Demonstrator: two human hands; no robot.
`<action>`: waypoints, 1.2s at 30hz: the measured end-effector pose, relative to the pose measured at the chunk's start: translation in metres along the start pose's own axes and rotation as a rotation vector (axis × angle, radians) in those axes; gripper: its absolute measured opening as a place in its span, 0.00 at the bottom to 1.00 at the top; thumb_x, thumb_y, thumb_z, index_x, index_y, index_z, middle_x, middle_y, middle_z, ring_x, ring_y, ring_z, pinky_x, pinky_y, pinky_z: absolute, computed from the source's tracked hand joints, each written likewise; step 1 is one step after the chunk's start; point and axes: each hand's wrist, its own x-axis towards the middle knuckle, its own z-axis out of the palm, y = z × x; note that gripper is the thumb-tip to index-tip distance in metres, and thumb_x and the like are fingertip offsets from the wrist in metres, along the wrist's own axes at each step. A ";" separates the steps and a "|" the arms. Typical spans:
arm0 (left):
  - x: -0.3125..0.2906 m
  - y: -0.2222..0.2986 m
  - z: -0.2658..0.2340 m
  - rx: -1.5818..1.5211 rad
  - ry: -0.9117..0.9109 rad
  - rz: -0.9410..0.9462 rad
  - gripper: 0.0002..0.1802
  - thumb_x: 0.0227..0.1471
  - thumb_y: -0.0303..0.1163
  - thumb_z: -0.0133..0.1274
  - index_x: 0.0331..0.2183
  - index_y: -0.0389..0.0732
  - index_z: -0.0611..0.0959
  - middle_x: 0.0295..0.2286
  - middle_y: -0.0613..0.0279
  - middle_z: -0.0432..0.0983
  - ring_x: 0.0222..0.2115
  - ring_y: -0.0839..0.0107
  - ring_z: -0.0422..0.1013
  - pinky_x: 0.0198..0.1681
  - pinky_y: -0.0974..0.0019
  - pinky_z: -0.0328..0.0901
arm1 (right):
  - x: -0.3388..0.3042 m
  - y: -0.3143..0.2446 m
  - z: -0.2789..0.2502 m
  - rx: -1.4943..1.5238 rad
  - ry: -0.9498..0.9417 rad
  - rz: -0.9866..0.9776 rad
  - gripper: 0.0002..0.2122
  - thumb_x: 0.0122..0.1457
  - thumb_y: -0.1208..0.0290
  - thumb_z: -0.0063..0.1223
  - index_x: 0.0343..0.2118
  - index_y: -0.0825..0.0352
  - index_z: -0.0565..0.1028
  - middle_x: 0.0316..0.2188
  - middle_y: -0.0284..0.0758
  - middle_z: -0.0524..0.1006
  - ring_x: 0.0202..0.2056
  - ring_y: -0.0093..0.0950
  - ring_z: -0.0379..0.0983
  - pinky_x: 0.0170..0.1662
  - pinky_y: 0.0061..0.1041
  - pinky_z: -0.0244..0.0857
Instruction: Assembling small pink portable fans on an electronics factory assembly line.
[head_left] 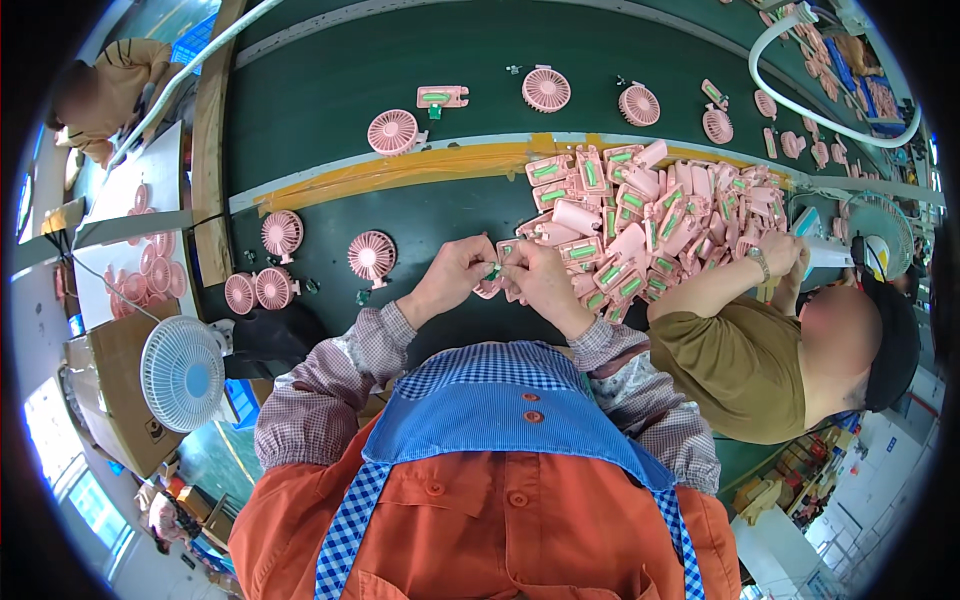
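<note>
Close in front of my apron, my left hand (447, 278) and my right hand (548, 288) meet, fingers pinched together. Between the fingertips is a small green part (493, 272), and a pink plastic piece (487, 291) shows just below it. The fingers hide most of both, so I cannot tell which hand bears which. Just right of my hands lies a large heap of pink handle shells (625, 225), several with green strips inside. To the left, a round pink fan head (372, 256) rests on the green table, a small green board attached below it.
More pink fan heads (282, 233) lie left. Beyond the yellow-taped ledge (400, 178), others (546, 90) sit on a green surface. A white desk fan (183, 373) stands at left. A co-worker in an olive shirt (745, 365) reaches toward the heap from the right.
</note>
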 end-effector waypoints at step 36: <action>0.141 -0.032 -0.244 -0.866 0.821 0.168 0.09 0.51 0.22 0.41 0.34 0.28 0.72 0.27 0.54 0.73 0.25 0.66 0.72 0.27 0.68 0.68 | 0.101 0.094 -0.038 -1.495 0.233 -0.132 0.06 0.44 0.72 0.51 0.27 0.63 0.77 0.31 0.31 0.73 0.40 0.30 0.66 0.41 0.34 0.60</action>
